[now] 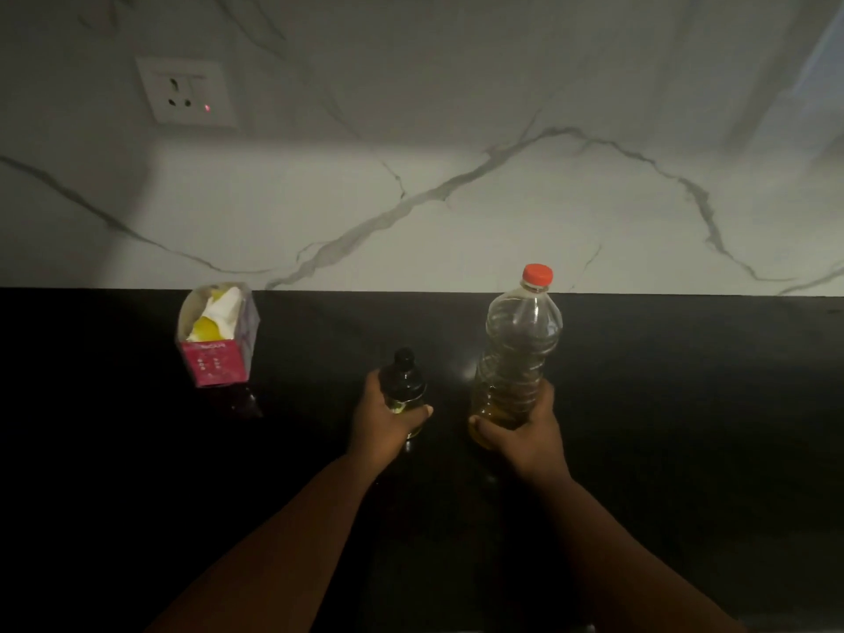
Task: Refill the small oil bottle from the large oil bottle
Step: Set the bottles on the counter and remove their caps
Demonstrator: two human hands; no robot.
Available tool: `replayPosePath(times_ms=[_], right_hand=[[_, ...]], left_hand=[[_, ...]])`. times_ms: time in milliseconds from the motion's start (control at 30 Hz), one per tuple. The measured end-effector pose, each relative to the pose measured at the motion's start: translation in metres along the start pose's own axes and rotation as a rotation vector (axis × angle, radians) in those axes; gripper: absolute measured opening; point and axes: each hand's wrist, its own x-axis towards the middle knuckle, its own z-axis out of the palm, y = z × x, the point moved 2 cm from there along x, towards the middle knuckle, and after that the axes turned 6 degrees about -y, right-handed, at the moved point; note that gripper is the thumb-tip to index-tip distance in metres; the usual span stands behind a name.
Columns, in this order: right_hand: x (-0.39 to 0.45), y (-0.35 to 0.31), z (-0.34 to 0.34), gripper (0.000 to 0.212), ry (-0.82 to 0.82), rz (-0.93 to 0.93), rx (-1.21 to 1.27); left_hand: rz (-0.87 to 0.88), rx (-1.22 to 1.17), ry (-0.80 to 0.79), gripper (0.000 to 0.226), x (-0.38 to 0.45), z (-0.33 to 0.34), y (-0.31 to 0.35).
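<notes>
Left grip point(388, 415) wraps the small bottle point(404, 381); right grip point(520, 427) wraps the large bottle point(518, 354) just right of it. Both stand upright and capped on the table point(685, 404), steadied, probably for uncapping.

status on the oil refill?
Left hand grips small dark bottle, right hand grips large oil bottle. Both capped, upright. Nothing between them.

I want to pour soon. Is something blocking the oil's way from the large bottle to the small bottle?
Yes: the red screw cap closes the large clear plastic bottle, and a black cap closes the small dark bottle. Nothing stands between them.
</notes>
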Motion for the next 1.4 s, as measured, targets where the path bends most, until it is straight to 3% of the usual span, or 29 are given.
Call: replayPosePath(times_ms=[333, 400, 467, 567, 633, 700, 767, 833, 867, 933, 967, 1100, 1233, 1400], right_hand=[[-0.006, 0.002, -0.001, 0.102, -0.021, -0.037, -0.022], [-0.014, -0.006, -0.004, 0.111, 0.0, -0.074, -0.035], [-0.023, -0.021, -0.013, 0.115, 0.138, -0.114, -0.113], [-0.034, -0.062, -0.028, 0.092, 0.433, -0.305, -0.421], [-0.042, -0.097, -0.025, 0.072, 0.495, -0.546, -0.501], [-0.046, -0.13, -0.01, 0.054, 0.406, -0.739, -0.512], [-0.044, -0.156, 0.012, 0.034, 0.216, -0.833, -0.61], [-0.035, -0.164, 0.037, 0.028, -0.037, -0.785, -0.682], [-0.029, -0.16, 0.048, 0.029, -0.134, -0.714, -0.689], [-0.015, -0.147, 0.064, 0.037, -0.223, -0.528, -0.695], [-0.009, -0.14, 0.069, 0.042, -0.241, -0.441, -0.705], [0.016, -0.127, 0.075, 0.045, -0.266, -0.223, -0.703], [0.026, -0.128, 0.078, 0.02, -0.261, -0.199, -0.709], [0.025, -0.132, 0.07, 0.022, -0.18, -0.132, -0.544]], left_hand=[[-0.003, -0.019, -0.007, 0.076, -0.004, 0.009, -0.006], [-0.005, 0.014, -0.042, 0.093, -0.005, 0.007, -0.007], [-0.014, 0.033, -0.053, 0.12, -0.007, 0.002, -0.006], [-0.005, 0.02, -0.051, 0.131, -0.006, -0.009, 0.004], [-0.004, 0.015, -0.06, 0.13, -0.006, -0.015, 0.014], [-0.005, 0.017, -0.057, 0.124, -0.005, -0.018, 0.022], [-0.004, 0.036, -0.07, 0.119, -0.004, -0.018, 0.027], [0.022, 0.064, -0.095, 0.101, -0.002, -0.017, 0.03], [0.022, 0.081, -0.101, 0.08, -0.002, -0.016, 0.03], [0.007, 0.119, -0.13, 0.04, -0.003, -0.015, 0.028], [0.005, 0.118, -0.146, 0.035, -0.004, -0.015, 0.026], [0.011, 0.014, -0.182, 0.04, -0.005, -0.015, 0.021], [0.017, -0.014, -0.168, 0.044, -0.001, -0.017, 0.021], [0.014, -0.042, -0.212, 0.049, 0.002, -0.02, 0.023]])
